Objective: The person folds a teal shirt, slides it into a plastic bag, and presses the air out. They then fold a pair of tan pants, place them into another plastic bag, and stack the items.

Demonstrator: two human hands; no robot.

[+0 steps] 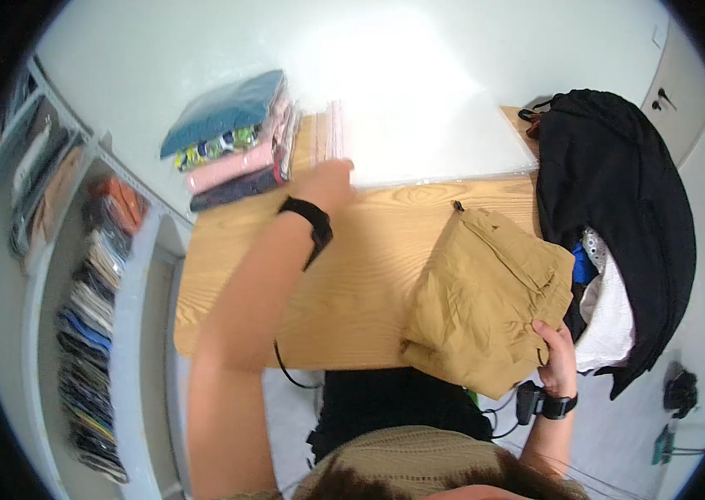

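Observation:
My left hand (334,185) is stretched over the wooden table (352,275), close to the left edge of a stack of clear plastic bags (431,125). It is blurred, and its fingers are hard to make out. My right hand (559,358) grips the lower right edge of a folded tan garment (485,300), thumb on top. The garment lies at the table's right front, partly over the edge. Both wrists wear black bands.
Bagged folded clothes (236,125) are piled at the table's back left. A black garment (619,183) with white cloth (606,317) under it lies at the right. Shelves (140,333) of clothes stand at the left. A cable (286,371) hangs by the front edge.

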